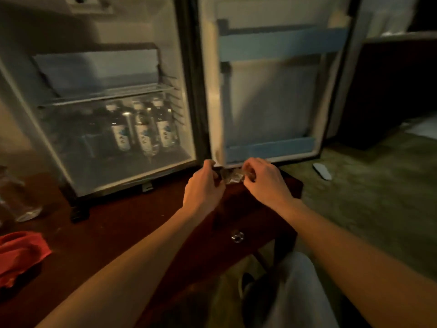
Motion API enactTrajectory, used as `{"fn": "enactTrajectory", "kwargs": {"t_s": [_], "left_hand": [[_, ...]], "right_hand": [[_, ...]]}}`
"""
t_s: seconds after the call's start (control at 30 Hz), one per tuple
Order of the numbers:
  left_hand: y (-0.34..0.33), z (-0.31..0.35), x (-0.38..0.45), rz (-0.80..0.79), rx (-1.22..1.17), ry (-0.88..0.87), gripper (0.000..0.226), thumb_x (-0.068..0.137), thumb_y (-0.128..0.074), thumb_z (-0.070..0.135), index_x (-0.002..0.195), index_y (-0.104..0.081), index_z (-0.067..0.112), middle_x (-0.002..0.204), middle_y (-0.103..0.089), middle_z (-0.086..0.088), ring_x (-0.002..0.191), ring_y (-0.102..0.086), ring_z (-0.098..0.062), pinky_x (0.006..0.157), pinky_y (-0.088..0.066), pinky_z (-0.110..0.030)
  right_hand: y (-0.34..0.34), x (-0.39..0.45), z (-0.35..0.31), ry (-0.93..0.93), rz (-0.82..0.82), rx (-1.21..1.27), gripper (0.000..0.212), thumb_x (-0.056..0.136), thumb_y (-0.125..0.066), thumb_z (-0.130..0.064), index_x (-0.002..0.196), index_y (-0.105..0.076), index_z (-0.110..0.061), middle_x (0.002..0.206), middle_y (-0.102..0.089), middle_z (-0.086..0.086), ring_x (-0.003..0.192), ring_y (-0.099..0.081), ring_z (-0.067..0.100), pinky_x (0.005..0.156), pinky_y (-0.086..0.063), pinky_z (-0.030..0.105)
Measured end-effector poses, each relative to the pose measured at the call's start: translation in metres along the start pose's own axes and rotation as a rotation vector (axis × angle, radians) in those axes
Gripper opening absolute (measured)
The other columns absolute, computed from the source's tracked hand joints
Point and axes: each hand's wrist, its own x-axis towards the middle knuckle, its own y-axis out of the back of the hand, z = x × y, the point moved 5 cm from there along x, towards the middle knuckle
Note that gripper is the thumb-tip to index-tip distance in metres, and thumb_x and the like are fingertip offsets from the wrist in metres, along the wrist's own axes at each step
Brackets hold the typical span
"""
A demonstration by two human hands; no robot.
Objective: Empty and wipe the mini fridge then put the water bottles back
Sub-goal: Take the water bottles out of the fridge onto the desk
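The mini fridge [99,181] stood open in the upper left of the frame on a dark red-brown cabinet top [113,223], its door [272,95] swung wide across the upper middle. Three water bottles [143,129] stood upright, close together, on the fridge floor under the wire shelf [106,93], toward the right side of the compartment.

At the centre of the frame, just below the door's bottom edge, both hands met over a small crumpled object [233,177], perhaps a wrapper or wad of paper; motion blur made it hard to name. The left hand [204,188] had its fingers curled and pinching the object's left end, and the right hand [262,178] pinched the right end likewise.

A red cloth [21,252] lay bunched at the lower left edge of the cabinet top. A clear glass container [16,200] stood at the left edge above it.
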Motion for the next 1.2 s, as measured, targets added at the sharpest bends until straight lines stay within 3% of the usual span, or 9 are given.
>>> {"fn": "enactTrajectory", "kwargs": {"t_s": [0.07, 0.27, 0.53, 0.63, 0.97, 1.2], "left_hand": [[-0.034, 0.034, -0.006, -0.061, -0.014, -0.055, 0.037, 0.083, -0.066, 0.03, 0.115, -0.049, 0.024, 0.097, -0.069, 0.005, 0.092, -0.065, -0.022, 0.076, -0.053, -0.041], [-0.147, 0.141, -0.035, -0.262, 0.002, -0.237, 0.01, 0.088, -0.06, 0.034, 0.093, -0.056, 0.025, 0.091, -0.068, 0.003, 0.087, -0.065, -0.023, 0.076, -0.054, -0.041], [-0.31, 0.232, -0.091, -0.553, -0.068, -0.347, 0.01, 0.088, -0.061, 0.032, 0.088, -0.056, 0.024, 0.083, -0.064, 0.004, 0.078, -0.063, -0.019, 0.071, -0.056, -0.042], [-0.371, 0.257, -0.112, -0.636, -0.077, -0.37, 0.01, 0.087, -0.063, 0.029, 0.091, -0.057, 0.022, 0.085, -0.065, 0.004, 0.079, -0.063, -0.018, 0.073, -0.055, -0.041], [-0.539, 0.278, -0.165, -0.915, -0.039, -0.44, 0.034, 0.089, -0.063, 0.034, 0.12, -0.055, 0.024, 0.119, -0.06, 0.003, 0.107, -0.058, -0.015, 0.086, -0.055, -0.039], [-0.618, 0.259, -0.164, -1.007, 0.087, -0.47, 0.054, 0.09, -0.062, 0.039, 0.139, -0.045, 0.023, 0.138, -0.051, -0.001, 0.123, -0.05, -0.019, 0.099, -0.048, -0.045]], "right_hand": [[0.024, -0.03, 0.038, -0.097, 0.025, -0.008, 0.023, 0.081, -0.067, -0.009, 0.101, -0.059, -0.018, 0.091, -0.053, -0.009, 0.085, -0.051, 0.009, 0.076, -0.039, 0.023], [0.086, -0.123, 0.152, -0.371, 0.133, -0.029, 0.024, 0.083, -0.067, -0.01, 0.098, -0.053, -0.022, 0.088, -0.064, -0.002, 0.083, -0.062, 0.019, 0.075, -0.054, 0.039], [0.123, -0.254, 0.298, -0.741, 0.231, -0.06, 0.014, 0.086, -0.065, -0.007, 0.098, -0.063, -0.014, 0.092, -0.067, 0.001, 0.084, -0.063, 0.016, 0.077, -0.054, 0.034], [0.129, -0.3, 0.348, -0.884, 0.237, -0.077, 0.015, 0.087, -0.065, -0.005, 0.098, -0.065, -0.016, 0.092, -0.064, -0.004, 0.085, -0.06, 0.011, 0.074, -0.05, 0.024], [0.11, -0.391, 0.479, -1.225, 0.21, -0.178, 0.012, 0.087, -0.067, -0.011, 0.096, -0.064, -0.018, 0.098, -0.055, -0.005, 0.084, -0.054, 0.008, 0.072, -0.045, 0.022], [0.075, -0.39, 0.562, -1.277, 0.18, -0.251, 0.009, 0.088, -0.064, -0.012, 0.097, -0.065, -0.014, 0.093, -0.057, -0.001, 0.079, -0.049, 0.011, 0.057, -0.028, 0.015]]}}
